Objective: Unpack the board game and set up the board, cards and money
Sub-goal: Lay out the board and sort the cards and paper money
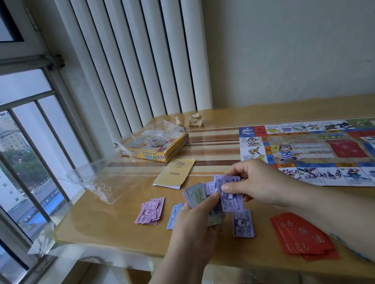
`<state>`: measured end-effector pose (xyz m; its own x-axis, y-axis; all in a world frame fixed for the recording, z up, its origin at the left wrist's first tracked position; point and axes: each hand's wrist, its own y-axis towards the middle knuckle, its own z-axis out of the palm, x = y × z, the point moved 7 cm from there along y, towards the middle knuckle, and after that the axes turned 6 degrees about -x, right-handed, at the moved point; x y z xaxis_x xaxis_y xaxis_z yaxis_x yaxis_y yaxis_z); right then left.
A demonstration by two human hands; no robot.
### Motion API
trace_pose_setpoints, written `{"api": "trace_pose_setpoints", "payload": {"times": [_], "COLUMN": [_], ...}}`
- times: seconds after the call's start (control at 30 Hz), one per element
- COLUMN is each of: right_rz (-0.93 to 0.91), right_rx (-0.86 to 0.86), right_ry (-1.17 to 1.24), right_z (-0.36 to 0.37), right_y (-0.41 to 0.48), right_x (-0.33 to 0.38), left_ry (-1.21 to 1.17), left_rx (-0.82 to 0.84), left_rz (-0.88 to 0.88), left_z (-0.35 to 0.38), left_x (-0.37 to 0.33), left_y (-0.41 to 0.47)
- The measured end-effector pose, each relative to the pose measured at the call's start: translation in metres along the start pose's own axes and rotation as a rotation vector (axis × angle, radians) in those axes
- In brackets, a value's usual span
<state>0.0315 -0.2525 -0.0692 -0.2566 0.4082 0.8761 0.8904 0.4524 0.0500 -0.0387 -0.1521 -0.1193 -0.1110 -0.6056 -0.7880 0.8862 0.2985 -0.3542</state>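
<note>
My left hand (196,218) grips a fanned stack of paper money (197,194) above the table's front part. A purple note (230,195) at the top of that stack is pinched by my right hand (255,183). Three sorted piles lie on the wooden table (110,220): pink notes (150,212), blue notes (175,215) partly behind my left hand, and purple notes (242,223) just below my hands. The game board (333,151) lies unfolded at the right. Red cards (303,237) sit fanned near the front edge. The yellow game box (157,147) stands open at the back.
A yellow instruction leaflet (174,174) lies between box and hands. Clear plastic wrap (98,180) spreads over the table's left end by the window. Crumpled paper (195,120) sits at the back by the radiator. A wall runs behind the board.
</note>
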Motion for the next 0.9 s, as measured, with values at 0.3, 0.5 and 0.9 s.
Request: {"api": "trace_pose_setpoints", "payload": {"times": [0.3,0.5,0.9], "right_rz": [0.052,0.080,0.118], "right_rx": [-0.041,-0.005,-0.054], "right_ry": [0.099,0.133,-0.037], "right_z": [-0.009,-0.008,-0.016], "right_y": [0.001,0.001,-0.012], "right_x": [-0.006,-0.006,-0.032], "left_ry": [-0.004,-0.008,-0.303], "left_rx": [0.016,0.017,-0.111], "left_rz": [0.021,0.008,-0.133], "left_z": [-0.001,0.007,-0.015], "left_x": [-0.002,0.000,-0.011], "left_y": [0.000,0.004,0.006]}}
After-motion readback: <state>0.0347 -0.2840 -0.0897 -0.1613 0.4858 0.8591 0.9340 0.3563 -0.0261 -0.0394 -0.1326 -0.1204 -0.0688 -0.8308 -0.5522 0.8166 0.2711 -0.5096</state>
